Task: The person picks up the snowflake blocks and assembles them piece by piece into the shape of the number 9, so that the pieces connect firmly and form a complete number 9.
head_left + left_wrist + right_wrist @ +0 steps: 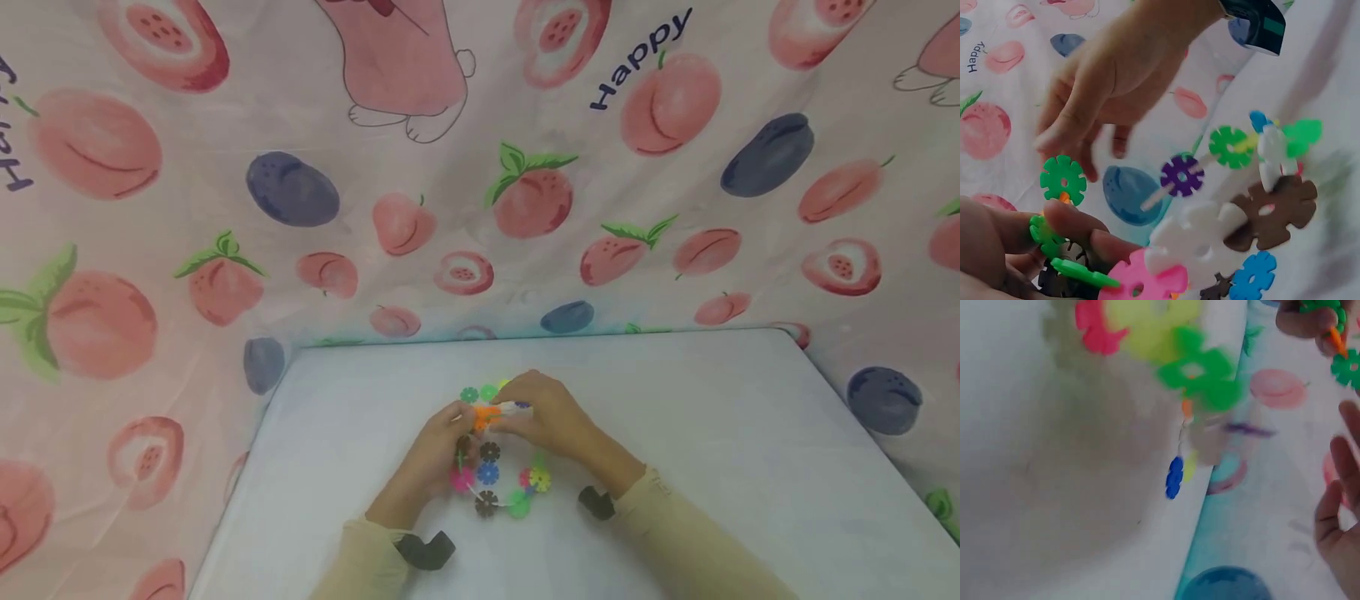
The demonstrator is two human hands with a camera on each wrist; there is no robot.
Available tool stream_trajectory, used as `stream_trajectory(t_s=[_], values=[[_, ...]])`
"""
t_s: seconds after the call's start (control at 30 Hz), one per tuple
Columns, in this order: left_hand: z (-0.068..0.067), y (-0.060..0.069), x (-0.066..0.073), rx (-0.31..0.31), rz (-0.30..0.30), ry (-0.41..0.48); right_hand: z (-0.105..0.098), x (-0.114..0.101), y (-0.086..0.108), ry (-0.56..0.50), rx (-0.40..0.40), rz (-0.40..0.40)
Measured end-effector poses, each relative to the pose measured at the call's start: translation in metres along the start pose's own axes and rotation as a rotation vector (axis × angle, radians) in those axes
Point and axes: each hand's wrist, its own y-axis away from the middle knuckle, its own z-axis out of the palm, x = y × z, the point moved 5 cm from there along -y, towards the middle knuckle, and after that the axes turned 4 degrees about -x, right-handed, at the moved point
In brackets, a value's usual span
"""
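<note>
Left hand (435,450) pinches disc chain (488,474), which loops near-side over mid table (675,433), between the hands. Right hand (551,417) just right of its orange piece (485,417), fingers loosely bent, parted from thumb.

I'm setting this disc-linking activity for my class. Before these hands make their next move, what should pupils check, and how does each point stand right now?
1. Left hand grips the chain of discs: ok, fingers curled round part of it.
2. Right hand free: ok, it holds nothing in the right wrist view.
3. Green disc beyond the left fingers within reach: ok, it sits close to the right fingertips.
4. Chain closed into a ring: not ok, the pale stick past the purple disc ends bare.
5. Every joint pushed fully home: cannot tell, several are blurred or hidden.
</note>
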Motion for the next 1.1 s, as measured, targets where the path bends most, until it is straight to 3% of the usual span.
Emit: stream_trajectory(t_s=[0.1, 0.23, 0.37, 0.53, 0.7, 1.1], values=[[-0.003, -0.001, 0.0, -0.008, -0.019, 0.054, -0.003, 0.025, 0.003, -0.191, -0.017, 0.242], [-0.008, 0.0, -0.001, -0.003, -0.039, 0.11, 0.006, 0.051, 0.015, -0.479, -0.139, 0.525], [-0.01, 0.0, -0.003, -0.013, -0.047, 0.163, 0.016, 0.058, 0.024, -0.657, -0.258, 0.686], [-0.011, 0.001, -0.007, -0.04, -0.082, 0.212, 0.016, 0.051, 0.023, -0.724, -0.252, 0.691], [-0.012, 0.001, -0.011, -0.037, -0.11, 0.171, 0.011, 0.04, 0.019, -0.76, -0.204, 0.638], [-0.009, 0.004, -0.009, -0.074, -0.118, 0.183, 0.007, 0.031, 0.015, -0.725, -0.172, 0.572]])
